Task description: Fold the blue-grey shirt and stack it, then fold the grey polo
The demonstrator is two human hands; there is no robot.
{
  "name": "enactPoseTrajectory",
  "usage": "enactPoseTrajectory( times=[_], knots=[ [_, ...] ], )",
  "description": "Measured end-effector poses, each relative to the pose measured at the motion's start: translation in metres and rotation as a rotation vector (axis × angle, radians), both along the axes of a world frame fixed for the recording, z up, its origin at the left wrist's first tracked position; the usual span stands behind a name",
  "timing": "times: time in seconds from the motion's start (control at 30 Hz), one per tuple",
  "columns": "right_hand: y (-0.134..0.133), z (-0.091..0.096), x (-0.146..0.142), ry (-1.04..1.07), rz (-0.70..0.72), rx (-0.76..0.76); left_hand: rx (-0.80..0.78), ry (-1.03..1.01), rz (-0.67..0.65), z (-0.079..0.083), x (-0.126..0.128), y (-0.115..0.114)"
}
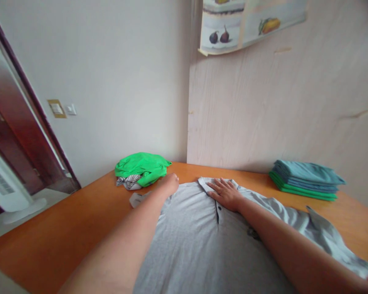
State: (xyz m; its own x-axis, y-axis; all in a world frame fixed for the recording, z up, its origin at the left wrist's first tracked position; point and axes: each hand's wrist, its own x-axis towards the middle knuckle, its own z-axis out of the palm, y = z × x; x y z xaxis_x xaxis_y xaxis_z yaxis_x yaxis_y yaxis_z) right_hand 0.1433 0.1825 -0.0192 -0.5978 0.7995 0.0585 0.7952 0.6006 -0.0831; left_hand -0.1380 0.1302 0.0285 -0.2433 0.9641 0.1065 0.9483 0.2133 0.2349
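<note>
A grey polo shirt (184, 237) lies front side up across the table, its collar toward the wall and a dark-edged button placket below the collar. My left hand (171, 183) is closed at the shirt's left shoulder, apparently gripping the cloth; its fingertips are mostly hidden. Part of the left sleeve (135, 199) shows beyond my left forearm. My right hand (226, 194) rests flat, fingers spread, on the shirt just below the collar. To the right, the other sleeve side lies rumpled, partly behind my right forearm.
A crumpled green garment (142, 165) with a striped cloth (129, 181) under it sits at the back left of the orange-brown table (88, 212). Folded green and blue clothes (306, 179) are stacked at the back right. A white fan-like appliance (9, 179) stands beyond the left edge.
</note>
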Motion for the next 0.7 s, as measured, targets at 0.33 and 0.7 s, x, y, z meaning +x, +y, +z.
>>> enactPoseTrajectory(
  times=[0.33,0.7],
  knots=[
    [-0.004,0.000,0.000,0.060,-0.035,0.017,-0.186,-0.228,-0.136,0.004,0.020,0.045],
    [-0.002,-0.005,0.002,0.147,-0.101,0.083,-0.078,-0.396,-0.065,-0.005,0.019,0.053]
  ],
)
